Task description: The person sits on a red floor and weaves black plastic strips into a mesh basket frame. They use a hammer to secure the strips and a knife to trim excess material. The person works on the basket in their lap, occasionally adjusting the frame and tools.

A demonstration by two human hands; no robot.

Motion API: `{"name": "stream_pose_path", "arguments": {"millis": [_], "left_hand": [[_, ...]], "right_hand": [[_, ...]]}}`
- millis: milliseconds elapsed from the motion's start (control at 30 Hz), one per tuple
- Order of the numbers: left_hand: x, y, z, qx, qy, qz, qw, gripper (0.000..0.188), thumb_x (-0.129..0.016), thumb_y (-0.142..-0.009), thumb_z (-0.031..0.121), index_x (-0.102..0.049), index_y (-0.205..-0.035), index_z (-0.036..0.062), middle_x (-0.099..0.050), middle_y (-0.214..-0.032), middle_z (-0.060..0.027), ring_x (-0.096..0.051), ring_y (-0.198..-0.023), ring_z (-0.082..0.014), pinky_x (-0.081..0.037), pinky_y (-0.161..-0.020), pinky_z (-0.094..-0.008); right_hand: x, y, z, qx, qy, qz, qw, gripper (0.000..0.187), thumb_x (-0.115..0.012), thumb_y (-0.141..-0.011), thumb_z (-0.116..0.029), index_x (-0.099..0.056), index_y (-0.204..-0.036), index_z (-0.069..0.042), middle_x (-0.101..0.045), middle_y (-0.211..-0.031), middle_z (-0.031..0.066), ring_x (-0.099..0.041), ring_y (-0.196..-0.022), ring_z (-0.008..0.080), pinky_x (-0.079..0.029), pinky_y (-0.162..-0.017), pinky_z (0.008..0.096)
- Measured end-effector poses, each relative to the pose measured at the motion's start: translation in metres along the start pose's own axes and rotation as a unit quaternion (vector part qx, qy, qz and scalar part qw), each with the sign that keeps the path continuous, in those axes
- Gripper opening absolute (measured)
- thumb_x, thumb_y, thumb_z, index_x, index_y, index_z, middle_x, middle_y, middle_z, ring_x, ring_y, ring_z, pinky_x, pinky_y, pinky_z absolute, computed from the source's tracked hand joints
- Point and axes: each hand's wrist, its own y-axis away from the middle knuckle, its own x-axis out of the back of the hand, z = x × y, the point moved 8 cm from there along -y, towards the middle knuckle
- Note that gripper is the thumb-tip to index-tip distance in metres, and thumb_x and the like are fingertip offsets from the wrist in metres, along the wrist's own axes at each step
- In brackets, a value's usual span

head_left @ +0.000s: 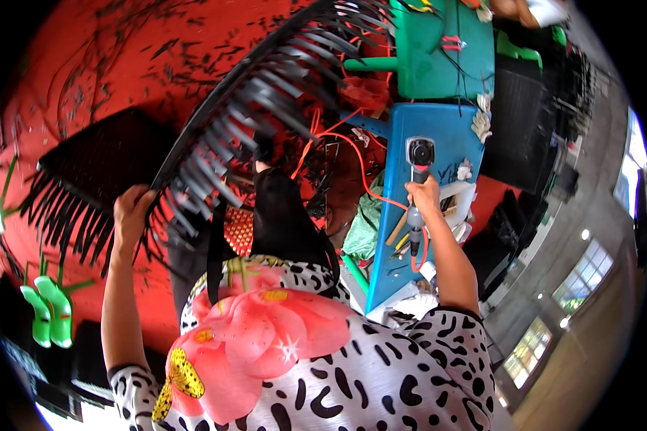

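A long black panel (212, 108) with a fringe of loose flat black strips slants across the view, from my left hand up to the top centre. My left hand (131, 208) is closed around its lower end. To the right, my right hand (424, 192) grips an air staple gun (419, 152) with a round black cap, over the blue bench (424, 122). An orange hose (352, 147) runs toward this tool. The tool is apart from the panel. My fingers partly hide its handle.
A second dark fringed panel (108, 154) lies on the red floor (122, 43) at left, among black scraps. A green bench (438, 65) with red-handled pliers (451, 43) adjoins the blue one. Green chair parts (50, 309) stand lower left. Another person's hand (517, 11) shows at top right.
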Motion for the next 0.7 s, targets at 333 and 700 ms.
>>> {"name": "stream_pose_path", "arguments": {"millis": [333,700], "left_hand": [[0.002,0.008,-0.005,-0.019,-0.021,0.028,0.999,0.012,-0.054,-0.078,0.006,-0.056,-0.083,-0.005,-0.05,-0.07,-0.0061,-0.044,-0.066,-0.0117,-0.036,-0.06,-0.025],[0.027,0.003,-0.073,-0.168,-0.022,0.165,0.972,0.029,-0.055,-0.089,0.024,-0.059,-0.103,-0.0017,-0.058,-0.088,-0.0025,-0.049,-0.08,-0.0088,-0.04,-0.072,-0.0251]], "right_hand": [[0.012,-0.139,0.099,-0.051,0.156,0.225,0.96,0.057,-0.067,-0.07,-0.02,-0.043,-0.115,0.005,-0.056,-0.108,0.0298,-0.055,-0.103,0.0423,-0.043,-0.09,0.0437],[0.026,-0.11,0.093,0.141,0.159,0.321,0.923,0.07,-0.069,-0.069,-0.036,-0.044,-0.126,-0.003,-0.06,-0.107,0.0228,-0.056,-0.103,0.0374,-0.043,-0.088,0.0422]]}}
